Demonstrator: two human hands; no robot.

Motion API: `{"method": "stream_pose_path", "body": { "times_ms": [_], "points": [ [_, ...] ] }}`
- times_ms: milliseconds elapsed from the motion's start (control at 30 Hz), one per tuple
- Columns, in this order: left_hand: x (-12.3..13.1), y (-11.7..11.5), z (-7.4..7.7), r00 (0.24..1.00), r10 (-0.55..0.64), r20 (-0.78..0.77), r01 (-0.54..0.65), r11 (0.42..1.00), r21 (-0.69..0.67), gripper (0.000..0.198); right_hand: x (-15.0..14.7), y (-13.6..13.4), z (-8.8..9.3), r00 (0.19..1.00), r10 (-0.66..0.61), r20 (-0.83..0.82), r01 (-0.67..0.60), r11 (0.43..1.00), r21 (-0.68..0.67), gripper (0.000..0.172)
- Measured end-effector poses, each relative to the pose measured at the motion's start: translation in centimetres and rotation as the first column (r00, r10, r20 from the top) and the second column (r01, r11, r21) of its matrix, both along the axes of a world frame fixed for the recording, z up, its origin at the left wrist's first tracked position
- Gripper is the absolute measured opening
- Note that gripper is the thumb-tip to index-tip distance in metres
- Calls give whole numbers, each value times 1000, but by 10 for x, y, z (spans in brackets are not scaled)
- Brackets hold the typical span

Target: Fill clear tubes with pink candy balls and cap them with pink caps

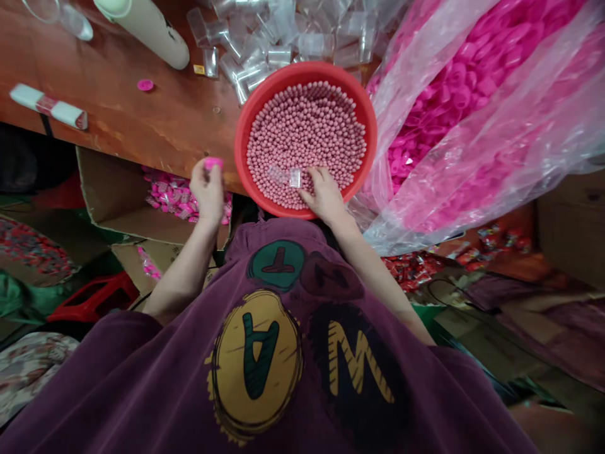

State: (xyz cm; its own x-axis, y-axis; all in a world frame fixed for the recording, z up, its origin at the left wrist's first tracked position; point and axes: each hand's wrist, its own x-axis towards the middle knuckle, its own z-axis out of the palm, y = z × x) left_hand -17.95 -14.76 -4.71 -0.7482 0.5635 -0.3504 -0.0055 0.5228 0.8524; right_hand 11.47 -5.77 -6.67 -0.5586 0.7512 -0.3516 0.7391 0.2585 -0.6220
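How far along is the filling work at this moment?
Done: a cardboard box below the table holds a heap of pink filled pieces. In hand: the right hand dips a small clear plastic tube into the red round basin of pink beads; the left hand holds a pink cap. Left: many empty clear tubes and bagged pink caps.

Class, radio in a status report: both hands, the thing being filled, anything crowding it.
Left hand pinches pink cap. Right hand holds clear tube in red basin of pink beads. Plastic bag presses basin's rim.
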Motion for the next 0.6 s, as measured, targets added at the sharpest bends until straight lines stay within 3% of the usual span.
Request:
{"method": "stream_pose_path", "body": {
  "times_ms": [33, 100, 133, 167, 233, 267, 333, 400, 433, 500, 600],
  "points": [
    [-19, -11, -4, 995, 13, -104, -21, 997, -75, 18, -4, 1, -3, 999, 48, 18, -48, 999, 7, 66],
    [-41, -24, -8, 943, 33, -331, -94, 981, -172, 34, -13, 4, -10, 993, 116, 21, -116, 993, 13, 60],
    [-42, -26, -8, 913, -7, -408, -74, 980, -184, 42, -17, 5, -13, 993, 114, 4, -114, 993, 9, 53],
    [-38, -23, -7, 886, -75, -457, -5, 985, -172, 43, -20, 7, -17, 996, 82, -27, -82, 997, -1, 47],
    [-13, -9, -5, 826, -318, -466, 293, 948, -127, 33, -20, 11, -24, 991, -64, -122, 57, 997, -56, 36],
    [5, 2, -5, 762, -459, -457, 466, 879, -106, 27, -19, 13, -27, 971, -165, -170, 147, 983, -113, 32],
    [45, 27, -7, 577, -705, -412, 738, 666, -107, 33, -15, 14, -31, 899, -362, -247, 290, 914, -283, 31],
    [81, 48, -10, 371, -848, -380, 881, 450, -144, 44, -10, 14, -30, 818, -496, -292, 347, 829, -438, 37],
    [96, 57, -12, 294, -886, -359, 912, 372, -172, 47, -8, 13, -28, 787, -533, -310, 356, 804, -476, 39],
    [114, 68, -13, 214, -928, -305, 927, 291, -235, 45, -5, 11, -23, 755, -566, -331, 377, 788, -486, 44],
    [119, 80, -11, 189, -952, -241, 911, 262, -320, 40, 2, 8, -14, 741, -607, -286, 428, 756, -496, 60]
  ]
}}
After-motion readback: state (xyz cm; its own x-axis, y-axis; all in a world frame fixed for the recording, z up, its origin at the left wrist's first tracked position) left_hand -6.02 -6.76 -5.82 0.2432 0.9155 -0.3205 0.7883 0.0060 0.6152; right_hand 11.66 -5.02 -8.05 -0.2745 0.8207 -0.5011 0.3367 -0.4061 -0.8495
